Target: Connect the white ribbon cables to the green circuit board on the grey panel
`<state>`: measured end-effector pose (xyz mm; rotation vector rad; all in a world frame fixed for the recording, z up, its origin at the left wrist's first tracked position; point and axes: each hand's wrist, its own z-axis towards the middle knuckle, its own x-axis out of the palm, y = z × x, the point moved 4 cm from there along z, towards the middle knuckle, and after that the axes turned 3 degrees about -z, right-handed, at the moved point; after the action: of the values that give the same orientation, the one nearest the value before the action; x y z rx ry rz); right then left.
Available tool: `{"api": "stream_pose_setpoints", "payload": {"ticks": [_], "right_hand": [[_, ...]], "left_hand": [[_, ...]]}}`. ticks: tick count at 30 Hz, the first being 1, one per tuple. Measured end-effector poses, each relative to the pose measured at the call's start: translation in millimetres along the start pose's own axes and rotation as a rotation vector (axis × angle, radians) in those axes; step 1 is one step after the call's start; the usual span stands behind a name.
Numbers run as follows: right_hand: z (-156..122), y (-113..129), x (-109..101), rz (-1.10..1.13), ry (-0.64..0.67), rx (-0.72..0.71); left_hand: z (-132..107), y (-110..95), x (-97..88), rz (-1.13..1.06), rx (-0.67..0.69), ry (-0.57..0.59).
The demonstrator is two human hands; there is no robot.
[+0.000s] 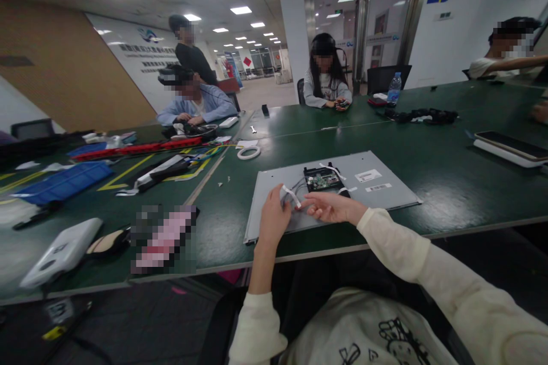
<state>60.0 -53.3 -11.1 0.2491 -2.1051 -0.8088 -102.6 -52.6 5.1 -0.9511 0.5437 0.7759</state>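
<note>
A flat grey metal panel [394,197] lies on the table in front of me, with a green circuit board [323,181] in a black frame on it. Thin grey cables [298,185] run out of the board's left side. Over these cables my left hand [274,214] is closed at the upper end of a strip of white tape [292,196]. My right hand [330,206] has its thumb and index fingertip together at the strip's lower end; its other fingers are loosely curled. More white tape pieces [347,190] stick up around the board.
A roll of white tape [249,152] lies beyond the panel. On the left are a blue tray [64,181], a white device [62,252] and a pink phone-like item [165,239]. A phone [511,145] rests at right, a water bottle [394,89] farther back. Other people sit across the table.
</note>
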Motion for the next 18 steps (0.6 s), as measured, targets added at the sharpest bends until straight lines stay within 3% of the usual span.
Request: {"api": "stream_pose_setpoints", "payload": {"ticks": [5,9,14,18], "right_hand": [[-3,-6,3,0.062,0.11,0.077],[-4,-7,4,0.04,0.126,0.085],[-4,-8,5,-0.037,0.092,0.014],[-10,3,17,-0.161,-0.014,-0.159]], "left_hand": [[0,0,0.0,-0.006,0.024,-0.002],[0,3,-0.6,0.012,-0.024,-0.017],[-1,7,-3.2,0.035,-0.072,-0.063],[-1,8,-4.8,0.042,-0.068,-0.098]]}}
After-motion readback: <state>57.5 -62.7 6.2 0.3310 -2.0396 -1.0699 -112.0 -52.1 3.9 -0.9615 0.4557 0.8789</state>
